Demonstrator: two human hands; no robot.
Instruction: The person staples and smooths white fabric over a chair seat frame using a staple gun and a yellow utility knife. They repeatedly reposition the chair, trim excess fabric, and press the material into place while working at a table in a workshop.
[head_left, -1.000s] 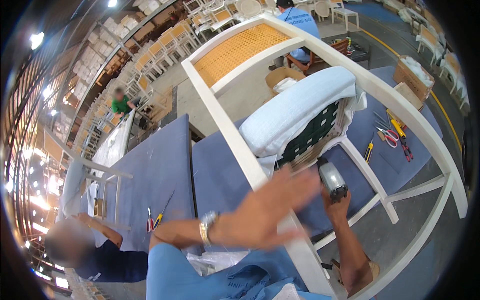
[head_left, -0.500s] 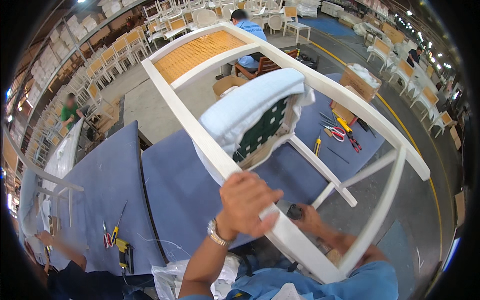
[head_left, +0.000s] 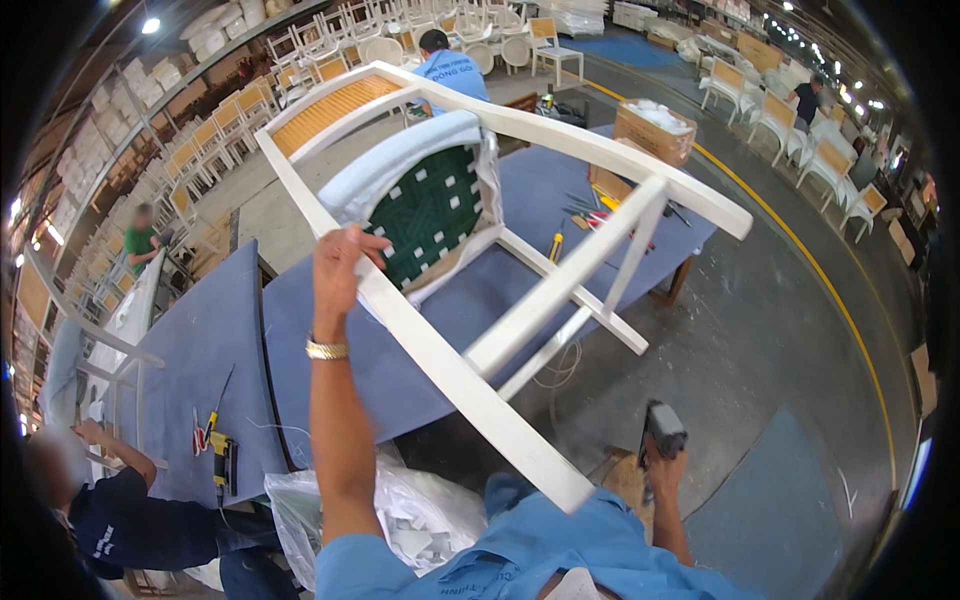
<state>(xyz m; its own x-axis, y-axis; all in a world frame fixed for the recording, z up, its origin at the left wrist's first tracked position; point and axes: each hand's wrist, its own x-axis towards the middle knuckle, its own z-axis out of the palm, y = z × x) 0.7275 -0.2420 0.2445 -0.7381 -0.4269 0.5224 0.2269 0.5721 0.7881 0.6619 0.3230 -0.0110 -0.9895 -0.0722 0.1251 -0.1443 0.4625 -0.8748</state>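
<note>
A white wooden chair (head_left: 520,437) with a woven cane back (head_left: 335,112) lies tilted on a blue padded table (head_left: 360,365), legs toward me. Green webbing (head_left: 425,215) shows under its pale-blue padded seat (head_left: 395,160). My left hand (head_left: 343,265) grips the near side rail beside the seat, fingers over the wood. Low on the right, apart from the chair, my right hand (head_left: 663,470) is closed round a dark staple gun (head_left: 665,428). Its grip is mostly hidden by my fingers.
Pliers, scissors and a yellow-handled screwdriver (head_left: 556,246) lie beyond the chair. A cardboard box (head_left: 652,135) stands at the table's far right. A co-worker (head_left: 150,510) sits at left, near a yellow-black staple gun (head_left: 224,468). A plastic bag (head_left: 420,510) lies by me.
The chair has turned, showing more webbing. My left hand has shifted up-left on the rail toward the seat. My right hand has come away from the chair, down and right, with the staple gun.
</note>
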